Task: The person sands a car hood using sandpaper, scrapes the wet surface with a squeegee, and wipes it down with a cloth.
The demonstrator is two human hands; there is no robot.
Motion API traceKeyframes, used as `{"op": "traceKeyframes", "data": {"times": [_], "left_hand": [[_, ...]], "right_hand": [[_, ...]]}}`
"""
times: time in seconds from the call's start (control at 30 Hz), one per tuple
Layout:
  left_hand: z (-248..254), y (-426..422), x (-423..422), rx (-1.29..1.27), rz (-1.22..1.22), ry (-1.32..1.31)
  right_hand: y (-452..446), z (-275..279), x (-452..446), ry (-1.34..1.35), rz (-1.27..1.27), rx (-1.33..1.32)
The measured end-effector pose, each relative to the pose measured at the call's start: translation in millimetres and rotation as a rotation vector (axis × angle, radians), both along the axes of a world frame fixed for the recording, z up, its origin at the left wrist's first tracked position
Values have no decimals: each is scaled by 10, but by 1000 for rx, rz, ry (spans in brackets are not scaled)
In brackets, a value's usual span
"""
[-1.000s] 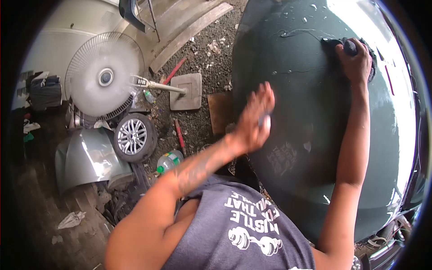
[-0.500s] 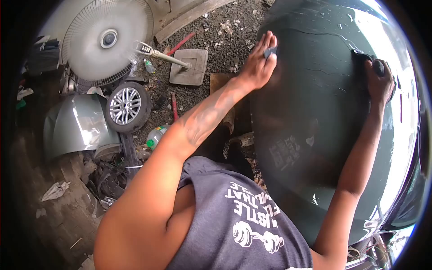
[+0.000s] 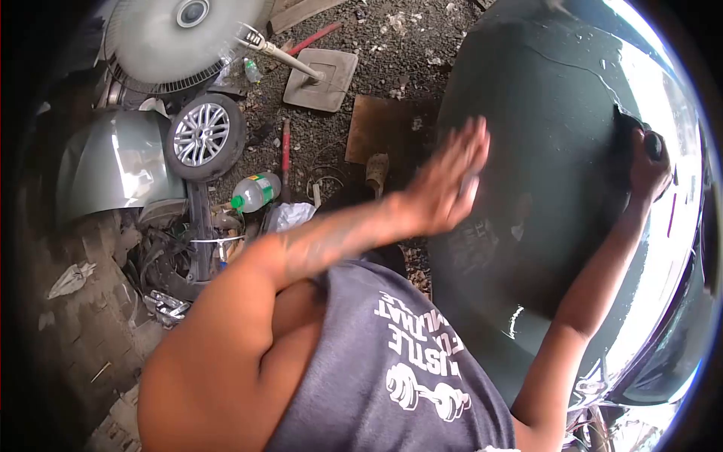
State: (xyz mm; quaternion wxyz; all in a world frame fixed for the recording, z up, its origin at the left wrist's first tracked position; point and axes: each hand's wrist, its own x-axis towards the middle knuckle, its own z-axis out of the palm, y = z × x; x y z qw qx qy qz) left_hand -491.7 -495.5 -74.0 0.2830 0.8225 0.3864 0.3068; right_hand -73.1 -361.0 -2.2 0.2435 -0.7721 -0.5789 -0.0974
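Observation:
A dark green car hood with wet streaks fills the right side. My left hand, blurred, is at the hood's left edge with its fingers extended. A small dark flat piece is held between its thumb and fingers; its kind is unclear. My right hand is on the hood's far right part, wrapped round a black hand sanding block with a rounded knob. The block's underside is hidden against the hood. A thin wet line runs across the panel to the block.
On the left are a spinning pedestal fan with a square base, an alloy wheel, a loose silver-green body panel and a plastic bottle. A brown board lies on gravel.
My left hand has come back toward my body along the hood's left edge. My right hand stays on the block, slightly lower in view. The whole view has shifted a little.

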Motion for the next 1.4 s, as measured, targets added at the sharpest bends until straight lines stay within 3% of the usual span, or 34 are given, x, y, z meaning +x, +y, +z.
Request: {"op": "traceKeyframes", "data": {"times": [0.07, 0.1, 0.17, 0.23, 0.27, 0.33, 0.4, 0.47, 0.53, 0.63, 0.67, 0.73, 0.77, 0.87, 0.93, 1.07, 1.1, 1.13, 1.17, 1.27, 1.4], "left_hand": [[-87, -432, -166, -45, -155, 93], [-41, -212, -166, -38, -156, 46], [-51, 621, -52, 112, -82, -8], [-504, 1745, 168, 311, 36, -34], [-261, 1975, 180, 176, -9, 119], [-296, 1454, 229, 253, 110, -18], [-38, 399, 38, 139, 15, -21], [-141, -428, -173, -20, -123, 42], [-112, -61, -132, 3, -114, 14], [-172, 1224, 179, 138, 62, -17], [-443, 1611, 259, 272, 96, 69], [-126, 954, 254, 139, 114, 11], [40, 484, 124, 99, -5, -35], [-143, -628, -296, -143, -247, 17], [13, -71, -197, -68, -179, -4], [-153, 1573, 151, 110, 107, 16], [-157, 1528, 195, 52, 160, 63], [-218, 1139, 152, 169, 144, 47], [-47, 674, 56, 87, 83, 57], [-235, -230, -209, -47, -44, 32], [-252, 1396, 119, 117, 113, -47]], "right_hand": [[7, 28, -21, -49, 36, 57], [-5, 38, -37, -54, 82, 84], [-1, 71, -82, -56, 35, 54], [10, 45, -88, -24, 6, 52], [-15, 24, -69, -26, 8, 50], [38, 9, -16, -45, 67, 69], [61, -22, 53, 10, 63, 47], [47, 3, 89, 55, 43, 24], [-1, 50, -44, 42, 13, 16], [27, 61, -70, 33, -1, -3], [15, 58, -88, 22, -14, -10], [11, 31, -64, 32, 25, -1], [38, 24, -38, 48, 45, 27], [-30, 89, -175, 78, 28, 31], [-84, 163, -278, 106, -27, 4], [-21, 37, -159, 67, 45, 70], [-53, 21, -152, 43, 26, 63], [-17, 30, -145, 14, 22, 65], [-21, 43, -181, 41, 41, 72], [-70, 104, -322, 55, 41, 95], [-77, 132, -369, 39, 2, 71]]}}
